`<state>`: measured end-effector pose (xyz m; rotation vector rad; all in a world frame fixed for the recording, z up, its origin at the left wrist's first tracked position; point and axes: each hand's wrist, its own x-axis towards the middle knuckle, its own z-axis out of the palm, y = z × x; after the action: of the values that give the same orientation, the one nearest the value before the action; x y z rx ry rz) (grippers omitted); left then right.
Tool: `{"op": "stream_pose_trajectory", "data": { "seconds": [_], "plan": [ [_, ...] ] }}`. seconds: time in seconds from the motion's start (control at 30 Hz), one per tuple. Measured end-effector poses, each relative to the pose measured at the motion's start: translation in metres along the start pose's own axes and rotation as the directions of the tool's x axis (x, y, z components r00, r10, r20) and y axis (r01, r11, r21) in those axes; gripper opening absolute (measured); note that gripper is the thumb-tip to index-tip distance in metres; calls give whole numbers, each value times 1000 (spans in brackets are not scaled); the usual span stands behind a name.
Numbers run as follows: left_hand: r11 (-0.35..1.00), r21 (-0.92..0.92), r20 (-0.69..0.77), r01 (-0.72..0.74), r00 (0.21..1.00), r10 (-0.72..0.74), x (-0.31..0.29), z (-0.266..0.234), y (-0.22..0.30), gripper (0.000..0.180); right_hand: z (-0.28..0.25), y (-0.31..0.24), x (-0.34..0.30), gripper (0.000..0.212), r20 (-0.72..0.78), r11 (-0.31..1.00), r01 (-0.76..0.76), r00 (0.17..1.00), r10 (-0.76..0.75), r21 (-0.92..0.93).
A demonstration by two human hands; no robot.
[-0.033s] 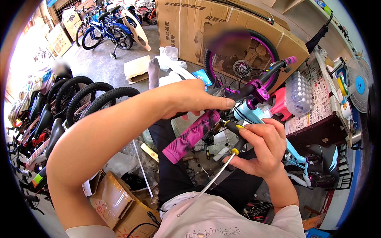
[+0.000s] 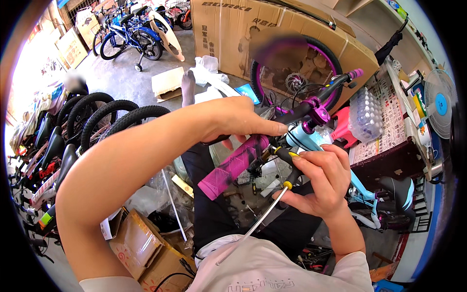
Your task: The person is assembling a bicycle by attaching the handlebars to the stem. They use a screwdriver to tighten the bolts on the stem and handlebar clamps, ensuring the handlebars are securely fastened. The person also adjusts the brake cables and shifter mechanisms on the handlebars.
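Observation:
My left hand [image 2: 238, 118] is closed over the black handlebar [image 2: 295, 115] at the inner end of the purple patterned grip [image 2: 232, 168]. Its thumb lies pointing right, while the curled fingertips show only in part below. In my right hand [image 2: 318, 180] is a T-handle hex key [image 2: 292, 171] with a black and yellow handle. Its long metal shaft slants down-left toward my shirt, and a short tip at the handle's upper end meets the parts by the grip's inner end. Beyond my hands are the purple stem [image 2: 318, 116] and the light blue frame [image 2: 359, 186].
A purple-rimmed wheel [image 2: 335, 58] stands against a large cardboard box [image 2: 224, 39]. Several bicycles with black tyres [image 2: 136, 117] line the left side. An open carton [image 2: 138, 241] lies at lower left. Bottles [image 2: 365, 114] and a fan [image 2: 440, 103] are on the right.

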<state>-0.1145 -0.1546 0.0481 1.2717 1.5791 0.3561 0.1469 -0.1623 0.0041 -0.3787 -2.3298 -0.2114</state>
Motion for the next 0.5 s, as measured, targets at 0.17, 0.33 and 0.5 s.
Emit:
{"op": "stream_pose_trajectory", "data": {
  "seconds": [0.17,0.33,0.5],
  "plan": [
    [989,129,42,72,996,-78,9,3,13,71,3,2,-3,61,-10,1000,-3,1000,3,-5],
    [981,188,3,49,999,-50,8,6,16,73,2,4,-3,60,-22,1000,-3,1000,3,-5],
    [963,258,-12,73,997,-72,10,7,14,73,6,2,-6,60,-34,1000,-2,999,1,-26]
  ]
}}
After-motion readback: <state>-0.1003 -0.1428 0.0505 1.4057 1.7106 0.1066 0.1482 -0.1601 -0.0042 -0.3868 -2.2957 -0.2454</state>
